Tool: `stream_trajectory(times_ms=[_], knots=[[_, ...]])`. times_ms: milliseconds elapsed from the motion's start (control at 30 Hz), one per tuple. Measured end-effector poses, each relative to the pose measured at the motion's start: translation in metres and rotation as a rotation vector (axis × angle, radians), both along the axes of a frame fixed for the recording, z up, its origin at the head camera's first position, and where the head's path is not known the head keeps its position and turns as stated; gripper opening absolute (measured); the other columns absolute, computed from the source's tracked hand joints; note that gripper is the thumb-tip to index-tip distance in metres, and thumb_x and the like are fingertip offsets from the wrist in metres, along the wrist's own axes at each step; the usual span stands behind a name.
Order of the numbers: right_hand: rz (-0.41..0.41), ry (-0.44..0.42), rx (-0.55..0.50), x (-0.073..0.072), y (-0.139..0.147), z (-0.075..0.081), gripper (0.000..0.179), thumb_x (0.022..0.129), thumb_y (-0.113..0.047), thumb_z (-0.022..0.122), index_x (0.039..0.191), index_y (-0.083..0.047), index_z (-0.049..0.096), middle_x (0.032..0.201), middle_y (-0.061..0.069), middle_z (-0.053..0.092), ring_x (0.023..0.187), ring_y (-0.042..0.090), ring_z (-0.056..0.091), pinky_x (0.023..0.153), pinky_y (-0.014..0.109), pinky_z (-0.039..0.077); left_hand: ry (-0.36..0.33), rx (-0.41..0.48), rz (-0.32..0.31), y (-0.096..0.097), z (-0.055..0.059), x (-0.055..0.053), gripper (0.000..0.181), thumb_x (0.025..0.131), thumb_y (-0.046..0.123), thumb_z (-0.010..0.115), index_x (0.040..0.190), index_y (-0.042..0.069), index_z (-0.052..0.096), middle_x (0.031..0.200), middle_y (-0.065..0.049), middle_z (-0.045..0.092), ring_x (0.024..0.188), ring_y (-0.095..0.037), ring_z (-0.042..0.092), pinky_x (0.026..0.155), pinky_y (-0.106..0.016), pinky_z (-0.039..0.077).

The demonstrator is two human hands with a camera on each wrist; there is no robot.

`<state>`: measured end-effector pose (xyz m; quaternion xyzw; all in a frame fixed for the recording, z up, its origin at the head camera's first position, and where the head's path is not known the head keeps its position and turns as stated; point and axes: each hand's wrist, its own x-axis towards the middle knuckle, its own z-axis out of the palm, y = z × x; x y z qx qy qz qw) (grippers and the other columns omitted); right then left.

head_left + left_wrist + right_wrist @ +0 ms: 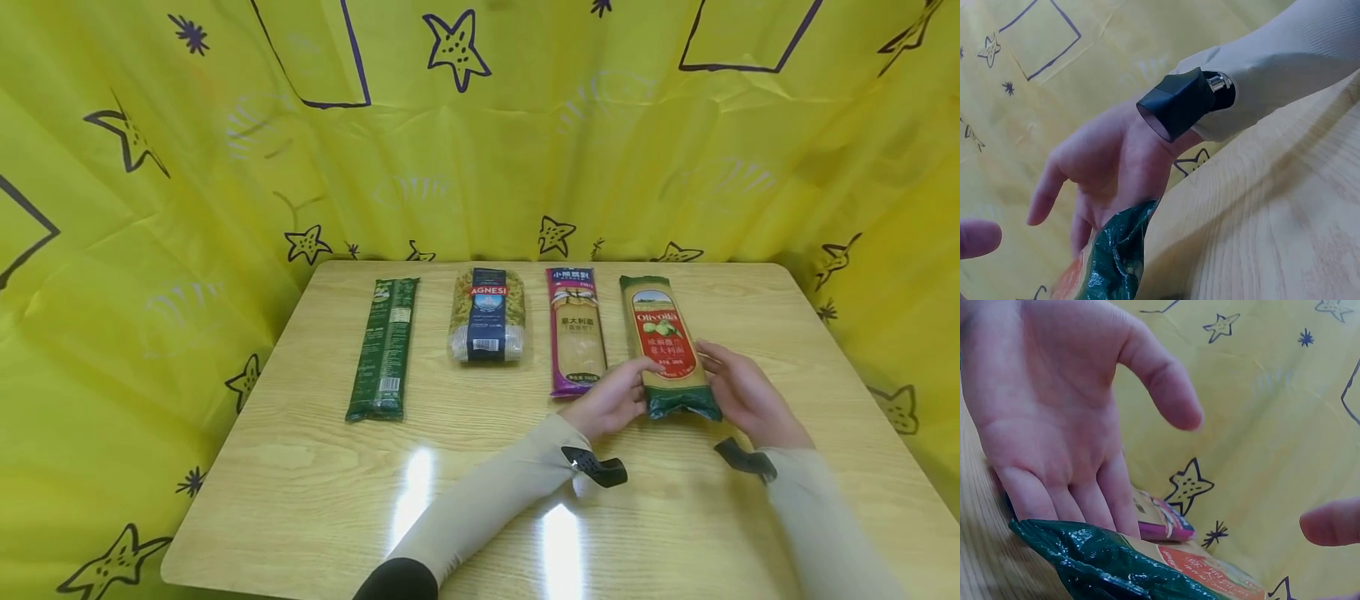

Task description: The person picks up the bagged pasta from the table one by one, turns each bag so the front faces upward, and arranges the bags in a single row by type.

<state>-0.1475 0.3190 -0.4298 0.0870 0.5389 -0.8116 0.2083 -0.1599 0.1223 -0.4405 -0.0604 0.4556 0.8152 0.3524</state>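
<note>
A pasta pack with a red oval label and green ends (667,346) is at the right of the row, between both hands. My left hand (611,402) is at its left edge; in the right wrist view its straight fingers (1088,500) reach under the green end, thumb raised. My right hand (750,402) is at the pack's right edge. The left wrist view shows the right thumb (1047,194) held off the pack, and the other right fingers partly hidden behind it. Just left of my left hand lies a purple-edged pasta pack (577,333).
A clear bag of pasta with a dark blue band (487,317) and a slim green pack (384,350) lie farther left on the wooden table (315,483). A yellow curtain with drawn starfish (457,167) hangs behind and at both sides.
</note>
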Motion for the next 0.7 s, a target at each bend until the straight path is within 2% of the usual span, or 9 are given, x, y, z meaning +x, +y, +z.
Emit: stream_trajectory(times_ms=[200,367,500,700], knots=[[-0.002,-0.01,0.013,-0.009,0.001,-0.001,0.022,0.104,-0.036,0.044,0.12,-0.02,0.04,0.122,-0.006,0.043,0.107,0.004,0.053,0.089,0.022,0.051,0.02,-0.009,0.01,0.002,0.0,-0.005,0.047,0.088,0.014,0.058,0.134,0.006,0.053,0.133,-0.007,0.057,0.127,-0.025,0.052,0.115,-0.044,0.039],[-0.005,-0.017,0.045,-0.015,0.001,-0.003,0.026,0.104,-0.039,0.044,0.122,-0.021,0.038,0.123,-0.007,0.041,0.109,0.003,0.05,0.089,0.021,0.05,0.027,-0.011,0.022,0.006,-0.001,-0.007,0.048,0.088,0.016,0.059,0.135,0.007,0.054,0.136,-0.005,0.055,0.135,-0.026,0.046,0.119,-0.045,0.034],[-0.013,-0.003,0.042,-0.018,0.001,-0.006,0.022,0.104,-0.036,0.044,0.119,-0.02,0.042,0.119,-0.009,0.049,0.108,0.004,0.051,0.089,0.021,0.049,0.032,-0.023,0.03,0.007,-0.003,-0.009,0.048,0.088,0.017,0.059,0.134,0.006,0.054,0.14,-0.005,0.053,0.142,-0.029,0.039,0.122,-0.047,0.027],[-0.016,0.02,0.04,-0.019,0.002,-0.011,0.021,0.104,-0.035,0.044,0.116,-0.019,0.046,0.115,-0.009,0.055,0.107,0.005,0.051,0.089,0.021,0.047,0.034,-0.03,0.034,0.008,-0.005,-0.01,0.045,0.088,0.017,0.059,0.131,0.004,0.057,0.139,-0.004,0.054,0.142,-0.028,0.039,0.122,-0.048,0.026]])
